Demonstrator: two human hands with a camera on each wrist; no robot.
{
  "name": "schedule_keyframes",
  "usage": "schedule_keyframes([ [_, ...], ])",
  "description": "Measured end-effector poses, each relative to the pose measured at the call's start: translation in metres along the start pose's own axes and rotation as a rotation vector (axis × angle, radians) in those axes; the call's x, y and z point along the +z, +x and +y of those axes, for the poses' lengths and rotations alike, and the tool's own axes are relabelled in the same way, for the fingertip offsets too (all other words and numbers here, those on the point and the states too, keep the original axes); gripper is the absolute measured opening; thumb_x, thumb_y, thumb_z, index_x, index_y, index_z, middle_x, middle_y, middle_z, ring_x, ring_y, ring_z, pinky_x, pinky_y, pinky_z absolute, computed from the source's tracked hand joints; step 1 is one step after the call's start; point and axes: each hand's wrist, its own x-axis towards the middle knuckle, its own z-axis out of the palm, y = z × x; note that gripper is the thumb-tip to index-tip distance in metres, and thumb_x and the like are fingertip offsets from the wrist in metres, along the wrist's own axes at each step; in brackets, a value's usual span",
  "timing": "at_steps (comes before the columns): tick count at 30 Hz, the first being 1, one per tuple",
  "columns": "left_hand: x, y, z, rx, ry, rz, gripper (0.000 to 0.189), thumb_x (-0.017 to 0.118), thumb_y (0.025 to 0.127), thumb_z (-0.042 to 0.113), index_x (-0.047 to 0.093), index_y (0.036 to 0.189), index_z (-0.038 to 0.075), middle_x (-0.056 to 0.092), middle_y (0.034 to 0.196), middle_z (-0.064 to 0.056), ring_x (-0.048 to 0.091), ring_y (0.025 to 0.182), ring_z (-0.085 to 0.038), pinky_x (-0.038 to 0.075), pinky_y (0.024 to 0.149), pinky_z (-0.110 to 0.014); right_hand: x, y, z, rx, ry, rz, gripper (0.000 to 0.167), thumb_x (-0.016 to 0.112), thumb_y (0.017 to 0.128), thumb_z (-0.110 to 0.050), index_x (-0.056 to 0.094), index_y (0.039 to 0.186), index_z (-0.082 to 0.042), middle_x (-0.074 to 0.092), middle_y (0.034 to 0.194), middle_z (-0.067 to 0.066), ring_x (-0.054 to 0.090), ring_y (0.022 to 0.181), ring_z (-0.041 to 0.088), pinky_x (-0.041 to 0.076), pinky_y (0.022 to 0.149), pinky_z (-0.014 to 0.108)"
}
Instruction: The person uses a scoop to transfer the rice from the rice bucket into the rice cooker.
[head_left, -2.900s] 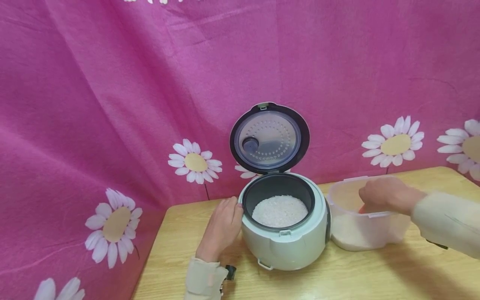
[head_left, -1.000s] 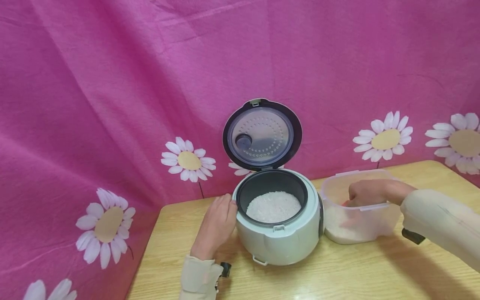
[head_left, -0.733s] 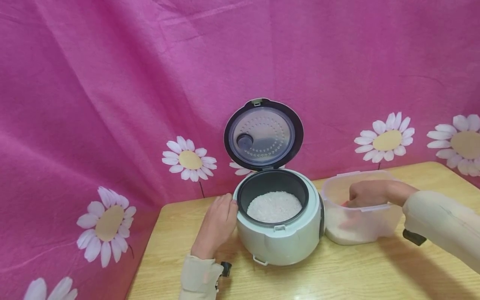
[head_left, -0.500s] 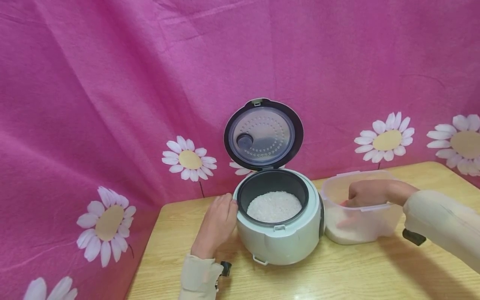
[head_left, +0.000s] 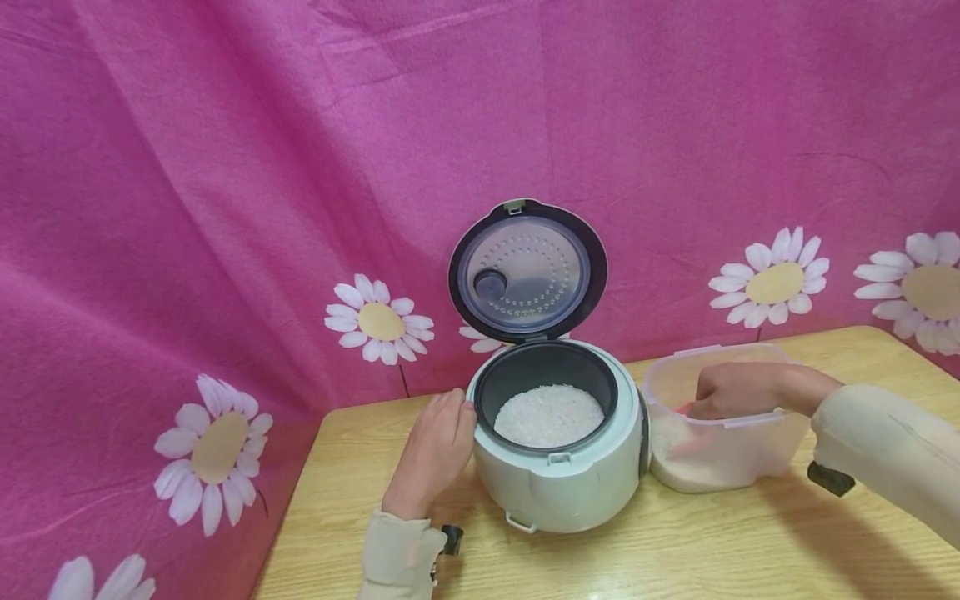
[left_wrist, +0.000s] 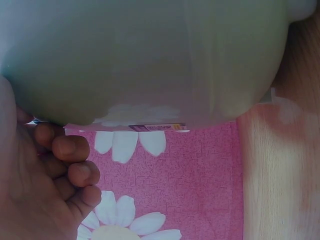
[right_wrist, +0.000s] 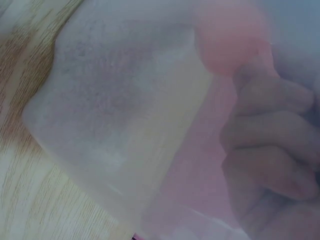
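A pale green rice cooker (head_left: 555, 492) stands with its lid (head_left: 528, 271) up, and white rice (head_left: 550, 415) lies in its dark inner pot. My left hand (head_left: 431, 450) holds the cooker's left rim; in the left wrist view its fingers (left_wrist: 75, 175) are curled just under the edge of the cooker's body (left_wrist: 150, 60). To the right, my right hand (head_left: 738, 390) reaches inside a clear plastic container (head_left: 772, 450) and grips a red scoop (head_left: 686, 408). Through the cloudy wall, the right wrist view shows the curled fingers (right_wrist: 270, 135) and the scoop's rounded red part (right_wrist: 230, 37).
Raw rice (head_left: 693, 471) covers the container's bottom, heaped toward its left side. The container stands close against the cooker's right side. Both sit on a light wooden table (head_left: 675, 558). A pink cloth (head_left: 300, 167) with daisies hangs right behind the table.
Since the oldest frame, my right hand has moved left and lower into the container with the scoop. Lately the scoop shifts slightly in the rice. My left hand stays at the cooker's rim.
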Motion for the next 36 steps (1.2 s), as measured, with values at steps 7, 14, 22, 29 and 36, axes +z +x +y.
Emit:
schedule_keyframes([
  [7, 0.0001, -0.0001, -0.0001, 0.001, -0.003, 0.006, 0.022, 0.041, 0.107, 0.025, 0.057, 0.100, 0.012, 0.059, 0.089, -0.002, 0.052, 0.091, -0.018, 0.052, 0.087, -0.037, -0.0024, -0.0001, -0.0062, 0.063, 0.036, -0.023, 0.029, 0.064, 0.096, -0.038, 0.064, 0.072, -0.022, 0.044, 0.061, -0.013, 0.042, 0.057, 0.003, 0.031, 0.052, 0.021],
  [14, -0.0005, -0.0001, 0.0008, -0.011, -0.007, -0.002, 0.022, 0.041, 0.107, 0.026, 0.059, 0.105, 0.012, 0.061, 0.094, -0.002, 0.053, 0.094, -0.018, 0.053, 0.090, -0.038, -0.0034, 0.0005, -0.0061, 0.079, 0.054, -0.028, 0.025, 0.065, 0.096, -0.035, 0.067, 0.076, -0.019, 0.049, 0.065, -0.011, 0.045, 0.060, 0.004, 0.033, 0.053, 0.021],
  [22, 0.0001, -0.0002, 0.0008, -0.024, -0.017, -0.014, 0.023, 0.042, 0.107, 0.027, 0.059, 0.106, 0.012, 0.062, 0.095, -0.002, 0.053, 0.094, -0.017, 0.054, 0.091, -0.038, -0.0027, -0.0013, -0.0059, 0.097, 0.065, -0.014, 0.030, 0.067, 0.094, -0.039, 0.063, 0.071, -0.020, 0.047, 0.064, -0.010, 0.042, 0.060, 0.005, 0.033, 0.054, 0.022],
  [29, 0.0008, -0.0004, 0.0002, -0.024, -0.019, -0.010, 0.023, 0.042, 0.108, 0.027, 0.060, 0.108, 0.013, 0.064, 0.099, -0.002, 0.054, 0.097, -0.017, 0.055, 0.093, -0.039, -0.0014, -0.0026, -0.0064, 0.076, 0.070, 0.014, 0.026, 0.068, 0.095, -0.038, 0.067, 0.079, -0.017, 0.053, 0.070, -0.009, 0.048, 0.065, 0.005, 0.038, 0.058, 0.021],
  [36, 0.0002, -0.0005, 0.0002, -0.032, -0.036, -0.015, 0.023, 0.042, 0.108, 0.027, 0.060, 0.109, 0.013, 0.064, 0.099, -0.001, 0.054, 0.097, -0.017, 0.055, 0.093, -0.039, -0.0033, -0.0038, -0.0072, 0.083, 0.099, 0.028, 0.029, 0.069, 0.093, -0.038, 0.064, 0.072, -0.019, 0.050, 0.066, -0.009, 0.045, 0.063, 0.005, 0.035, 0.057, 0.021],
])
